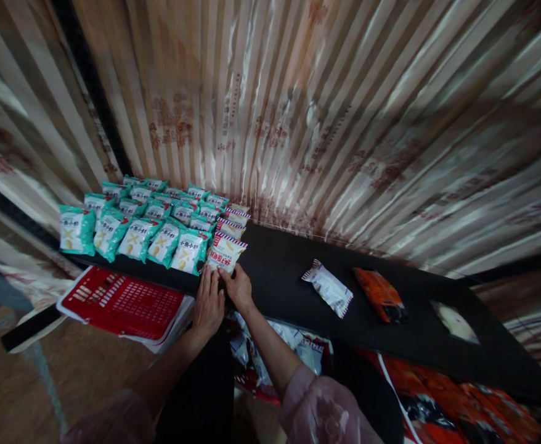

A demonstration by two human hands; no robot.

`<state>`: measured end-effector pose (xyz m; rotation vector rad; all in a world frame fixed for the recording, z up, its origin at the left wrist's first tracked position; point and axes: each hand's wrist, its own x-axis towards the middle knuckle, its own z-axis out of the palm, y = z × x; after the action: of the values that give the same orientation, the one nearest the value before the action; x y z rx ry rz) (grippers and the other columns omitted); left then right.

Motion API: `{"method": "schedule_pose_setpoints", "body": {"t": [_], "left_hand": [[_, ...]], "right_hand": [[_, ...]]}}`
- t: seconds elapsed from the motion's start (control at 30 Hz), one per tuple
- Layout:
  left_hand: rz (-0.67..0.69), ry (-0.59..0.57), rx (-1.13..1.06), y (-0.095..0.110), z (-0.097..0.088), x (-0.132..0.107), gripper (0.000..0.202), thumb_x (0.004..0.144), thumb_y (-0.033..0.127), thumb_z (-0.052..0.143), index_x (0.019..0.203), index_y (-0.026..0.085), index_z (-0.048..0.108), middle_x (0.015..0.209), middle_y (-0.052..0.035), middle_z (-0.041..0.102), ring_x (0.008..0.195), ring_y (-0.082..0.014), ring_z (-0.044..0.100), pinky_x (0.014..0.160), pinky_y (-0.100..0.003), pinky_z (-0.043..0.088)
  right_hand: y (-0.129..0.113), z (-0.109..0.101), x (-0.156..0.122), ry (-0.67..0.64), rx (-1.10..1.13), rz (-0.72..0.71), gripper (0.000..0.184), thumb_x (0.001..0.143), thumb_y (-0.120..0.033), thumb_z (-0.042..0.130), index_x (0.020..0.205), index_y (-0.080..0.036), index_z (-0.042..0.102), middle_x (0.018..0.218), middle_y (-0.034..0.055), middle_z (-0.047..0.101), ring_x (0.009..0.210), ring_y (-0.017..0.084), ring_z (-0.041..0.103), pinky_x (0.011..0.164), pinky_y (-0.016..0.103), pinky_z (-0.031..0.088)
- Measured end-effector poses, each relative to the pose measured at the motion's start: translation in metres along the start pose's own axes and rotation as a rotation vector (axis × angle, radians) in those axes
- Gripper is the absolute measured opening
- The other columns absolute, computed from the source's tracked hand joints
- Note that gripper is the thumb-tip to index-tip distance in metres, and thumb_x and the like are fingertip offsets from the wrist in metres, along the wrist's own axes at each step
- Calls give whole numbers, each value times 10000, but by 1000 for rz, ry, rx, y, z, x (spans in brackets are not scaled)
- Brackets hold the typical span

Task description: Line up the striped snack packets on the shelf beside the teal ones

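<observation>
My left hand (208, 304) lies near the front edge of the black table (280, 277), fingers stretched toward a white snack packet with a red and blue striped edge (225, 252). My right hand (239, 287) touches the lower edge of that same packet with curled fingers. The packet leans at the front of a short row of like packets (231, 227). Left of it stand several rows of teal snack packets (137, 222).
A silver packet (328, 287), an orange packet (380, 295) and a pale packet (454, 321) lie apart on the table's right half. A red basket (121, 302) sits at the lower left. More packets fill a container below the table (275, 351). A striped curtain hangs behind.
</observation>
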<state>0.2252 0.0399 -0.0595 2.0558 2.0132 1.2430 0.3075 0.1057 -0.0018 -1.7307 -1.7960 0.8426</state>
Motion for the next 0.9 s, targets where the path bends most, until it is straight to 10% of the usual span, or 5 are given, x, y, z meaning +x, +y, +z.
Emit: {"method": "schedule_pose_setpoints", "body": {"t": [0.6, 0.9], "left_hand": [[41, 29, 18, -5, 4, 3, 538, 903, 188, 349, 1409, 107, 188, 1490, -176, 166, 1375, -278, 144, 1070, -503, 297], [17, 44, 4, -5, 6, 3, 517, 911, 218, 339, 1401, 124, 206, 1486, -164, 190, 1372, -275, 163, 1071, -505, 288]], "right_hand": [[7, 5, 5, 156, 87, -111, 512, 787, -426, 526, 1202, -128, 488, 1062, 126, 596, 974, 228, 566, 835, 340, 443], [14, 19, 14, 259, 266, -101, 659, 872, -507, 276, 1356, -60, 306, 1374, 191, 379, 1287, 243, 320, 1058, 419, 245]]}}
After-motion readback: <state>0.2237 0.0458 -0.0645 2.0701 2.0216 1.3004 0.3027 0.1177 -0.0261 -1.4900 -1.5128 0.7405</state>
